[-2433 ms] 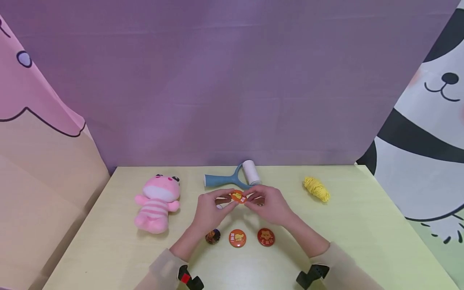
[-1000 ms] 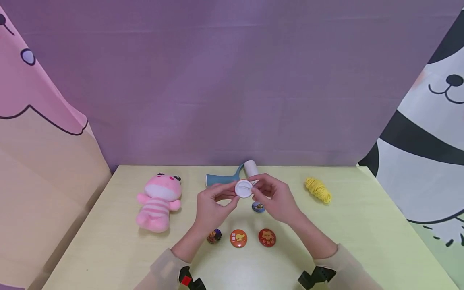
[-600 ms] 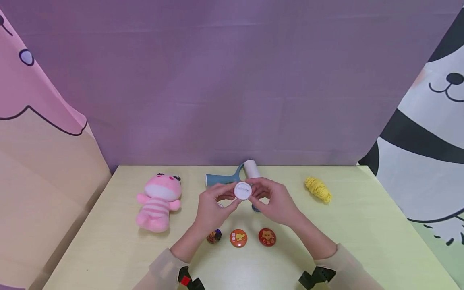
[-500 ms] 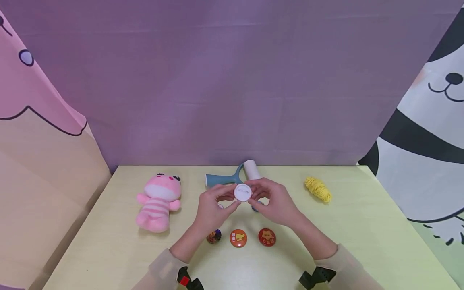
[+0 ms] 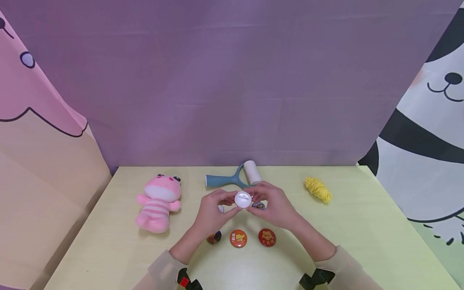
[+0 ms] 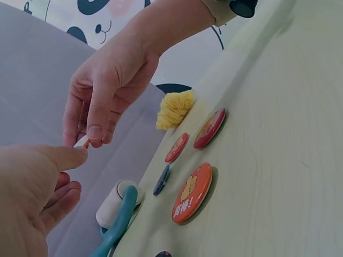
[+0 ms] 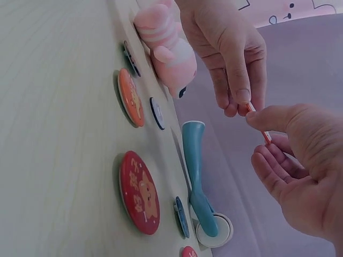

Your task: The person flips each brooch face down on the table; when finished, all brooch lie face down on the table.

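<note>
Both hands hold one round pin badge (image 5: 243, 199) above the table, its white back with the metal pin facing the head camera. My left hand (image 5: 213, 211) pinches its left edge between thumb and fingers. On the opposite edge, my right hand (image 5: 273, 205) pinches it the same way. In the right wrist view the badge (image 7: 266, 137) appears edge-on as a thin orange and white strip. Beneath the hands lie an orange badge (image 5: 238, 238), a red badge (image 5: 267, 237) and a dark patterned badge (image 5: 214, 237). A blue badge (image 5: 259, 206) shows partly behind my right hand.
A lint roller (image 5: 224, 181) with blue handle lies behind the hands. The pink plush toy (image 5: 157, 203) is at left, a yellow yarn bundle (image 5: 317, 189) at right. Another red badge (image 6: 177, 147) shows in the left wrist view. A purple cloth (image 5: 232, 80) hangs behind the table.
The badge has turned from its orange printed face to its white back. My right fingers shifted from its back to its edge, and both hands have come slightly lower with it.
</note>
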`<state>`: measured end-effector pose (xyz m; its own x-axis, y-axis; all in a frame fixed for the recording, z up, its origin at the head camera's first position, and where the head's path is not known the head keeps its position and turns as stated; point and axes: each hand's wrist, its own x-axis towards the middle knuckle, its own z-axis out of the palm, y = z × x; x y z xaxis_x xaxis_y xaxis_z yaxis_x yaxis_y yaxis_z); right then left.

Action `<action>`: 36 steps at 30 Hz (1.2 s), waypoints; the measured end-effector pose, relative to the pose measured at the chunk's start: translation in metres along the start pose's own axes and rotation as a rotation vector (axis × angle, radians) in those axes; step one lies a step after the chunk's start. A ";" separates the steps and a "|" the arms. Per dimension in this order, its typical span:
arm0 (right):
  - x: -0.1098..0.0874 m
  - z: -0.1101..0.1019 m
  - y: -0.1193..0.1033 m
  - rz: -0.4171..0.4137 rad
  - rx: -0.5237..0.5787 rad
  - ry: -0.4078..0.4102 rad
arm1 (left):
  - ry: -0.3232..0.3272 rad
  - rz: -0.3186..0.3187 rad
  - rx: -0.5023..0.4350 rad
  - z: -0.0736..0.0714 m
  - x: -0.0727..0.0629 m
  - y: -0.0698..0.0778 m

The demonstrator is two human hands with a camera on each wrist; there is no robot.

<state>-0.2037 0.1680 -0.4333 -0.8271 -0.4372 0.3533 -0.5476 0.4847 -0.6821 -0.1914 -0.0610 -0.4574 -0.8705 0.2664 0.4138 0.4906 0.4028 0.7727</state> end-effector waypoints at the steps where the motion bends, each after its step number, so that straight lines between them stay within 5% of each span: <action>1: 0.000 0.001 0.001 0.001 -0.005 -0.002 | -0.001 -0.002 0.008 0.000 0.000 -0.001; 13: -0.002 0.012 0.011 -0.013 -0.059 -0.036 | -0.058 -0.027 0.073 0.006 -0.003 -0.006; 21: -0.003 0.020 0.015 0.062 -0.107 -0.105 | -0.116 -0.077 0.181 0.010 -0.005 -0.010; 36: -0.005 0.032 0.022 0.129 -0.139 -0.136 | -0.122 -0.091 0.281 0.021 -0.006 -0.016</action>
<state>-0.2075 0.1566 -0.4701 -0.8717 -0.4587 0.1726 -0.4584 0.6385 -0.6182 -0.1929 -0.0506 -0.4823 -0.9086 0.3140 0.2753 0.4171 0.6512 0.6340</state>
